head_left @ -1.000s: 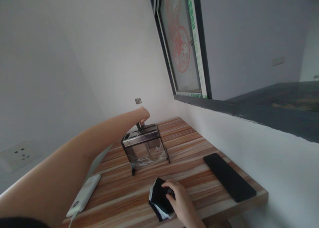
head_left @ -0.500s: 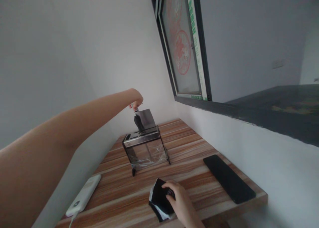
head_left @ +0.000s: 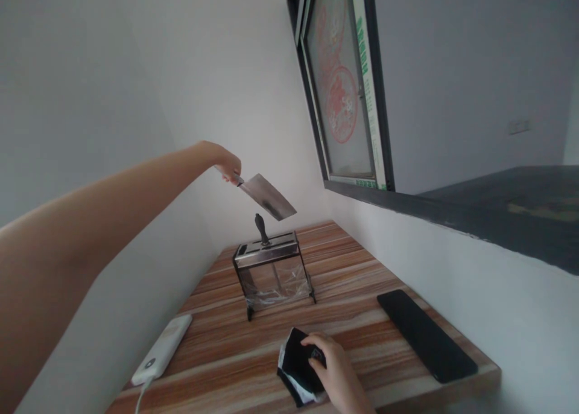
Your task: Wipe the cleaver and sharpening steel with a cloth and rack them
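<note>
My left hand, at the end of an outstretched arm, is closed round the handle of a cleaver. The broad metal blade points right and slightly down, above the knife rack and apart from it. This knife rack has a metal top with slots, dark legs and clear sides with crinkled film. From its top rises a black handle; whatever is below it is hard to make out. At the near edge, my right hand curls its thumb and fingers on a black and white folded cloth lying on the table.
The striped wooden table runs up to white walls. A white power bank with a cable lies at the left edge. On the right lies a flat black slab, perhaps a phone. A dark window frame stands above the right side.
My left hand has moved up and left, lifting the cleaver off the knife rack's top and tilting its blade toward the right. The right hand stays on the cloth. The view has shifted slightly.
</note>
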`<state>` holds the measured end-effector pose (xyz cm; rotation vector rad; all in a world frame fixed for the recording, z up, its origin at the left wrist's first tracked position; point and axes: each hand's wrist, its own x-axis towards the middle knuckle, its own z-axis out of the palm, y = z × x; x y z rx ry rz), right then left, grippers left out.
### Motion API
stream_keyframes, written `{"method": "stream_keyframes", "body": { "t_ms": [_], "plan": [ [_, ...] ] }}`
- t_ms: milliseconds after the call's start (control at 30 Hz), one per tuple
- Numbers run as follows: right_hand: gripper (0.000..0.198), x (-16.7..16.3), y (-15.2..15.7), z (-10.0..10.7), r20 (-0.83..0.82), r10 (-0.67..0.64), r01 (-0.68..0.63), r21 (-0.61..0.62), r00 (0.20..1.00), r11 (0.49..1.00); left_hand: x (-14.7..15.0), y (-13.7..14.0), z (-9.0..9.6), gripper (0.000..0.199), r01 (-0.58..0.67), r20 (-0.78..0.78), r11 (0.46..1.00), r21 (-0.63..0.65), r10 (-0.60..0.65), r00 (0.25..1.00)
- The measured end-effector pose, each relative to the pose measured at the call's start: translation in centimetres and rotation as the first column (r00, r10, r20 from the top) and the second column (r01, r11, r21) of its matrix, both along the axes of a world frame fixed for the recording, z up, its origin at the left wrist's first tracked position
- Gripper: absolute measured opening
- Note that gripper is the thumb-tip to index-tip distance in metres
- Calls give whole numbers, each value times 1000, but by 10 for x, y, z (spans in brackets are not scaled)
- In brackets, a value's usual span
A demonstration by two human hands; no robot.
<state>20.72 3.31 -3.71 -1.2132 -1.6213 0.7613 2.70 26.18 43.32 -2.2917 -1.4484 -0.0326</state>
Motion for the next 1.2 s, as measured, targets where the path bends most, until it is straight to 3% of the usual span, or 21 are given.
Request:
{"method": "stream_keyframes", "body": {
  "t_ms": [100,200,300,400,500,633,733,833,933,1033,1100,1200],
  "plan": [
    [42,0,1,-2,-6,-1,1,22,1000,1000,-22,-9,-3,17,-58,-50,981,-186,49,998],
    [41,-1,1,-5,-8,-27,27,33,1000,999,-47,-23,-20,24,-36,-27,960,-279,30,999],
    [41,-1,1,-5,5,-42,42,32,999,999,-73,-44,-56,31,129,185,935,-332,-69,980],
    [41,0,2,-3,25,-16,16,15,1000,1000,-91,-75,-107,36,288,416,913,-289,-151,897],
    [40,2,2,-1,34,-5,5,-17,999,1000,-92,-112,-167,39,448,661,860,-243,-191,726],
    [40,3,3,-2,23,-18,18,-5,1000,1000,-69,-158,-247,39,595,912,771,-227,-46,407],
    [39,3,2,-3,36,8,-8,10,999,1000,-46,-192,-302,35,694,985,699,-169,104,136],
    [38,4,1,-1,53,18,-19,22,998,1000,-25,-228,-351,34,720,974,687,-97,215,-74],
    [35,6,0,0,69,11,-14,43,998,999,-13,-264,-396,33,654,955,751,-94,254,-154],
    [32,8,0,2,70,39,-43,56,997,997,-11,-297,-433,35,613,912,772,-167,358,-202],
    [29,9,0,3,58,48,-52,64,997,997,-15,-314,-450,37,605,886,760,-237,425,-187],
    [27,11,1,4,18,53,-53,38,998,998,-24,-327,-461,36,558,888,762,-329,451,-91]
  ]
}}
